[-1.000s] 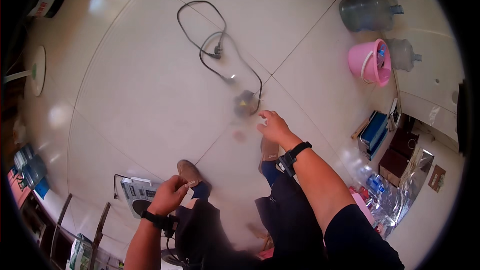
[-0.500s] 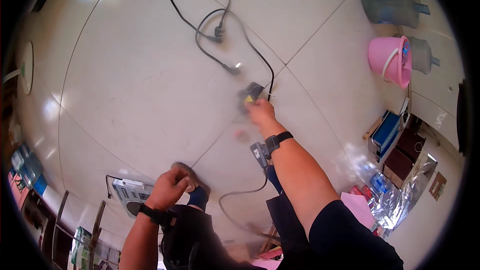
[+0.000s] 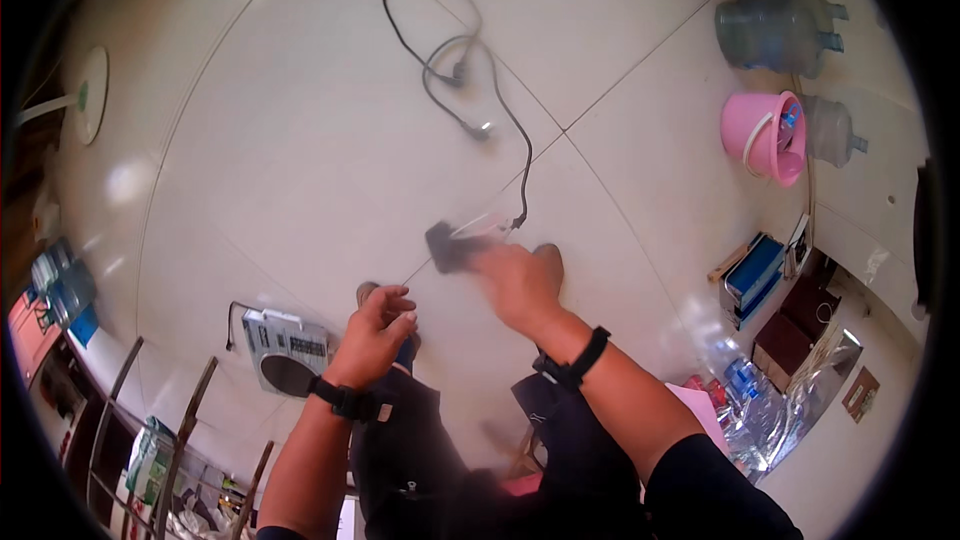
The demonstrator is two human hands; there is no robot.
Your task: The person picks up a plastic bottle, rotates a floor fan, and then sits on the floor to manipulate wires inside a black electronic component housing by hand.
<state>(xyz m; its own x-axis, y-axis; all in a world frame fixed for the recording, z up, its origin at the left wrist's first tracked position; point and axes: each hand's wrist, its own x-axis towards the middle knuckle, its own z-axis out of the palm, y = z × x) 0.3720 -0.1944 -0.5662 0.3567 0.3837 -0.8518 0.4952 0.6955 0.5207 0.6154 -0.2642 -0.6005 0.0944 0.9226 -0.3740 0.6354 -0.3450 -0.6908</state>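
Observation:
My right hand point(image 3: 505, 270), blurred by motion, grips a dark blocky device point(image 3: 450, 248) a little above the floor between my feet. A pale, blurred strand lies across the device, and a black cord point(image 3: 525, 170) runs from beside it up the floor into loops with plugs point(image 3: 458, 77). My left hand point(image 3: 392, 305) is lower left of the device, fingers loosely bent and apart, with nothing visible in them.
A pink bucket point(image 3: 745, 135) and water jugs point(image 3: 765, 25) stand at the right, above a blue boxy item point(image 3: 755, 275) and foil point(image 3: 800, 420). A silver appliance point(image 3: 285, 335), metal rack point(image 3: 180, 420), bottles point(image 3: 65, 290) and a white fan point(image 3: 90, 95) are on the left.
My right hand has reached the dark device, taken hold of it and drawn it down and left toward me. My left hand has moved up slightly, its fingers spreading.

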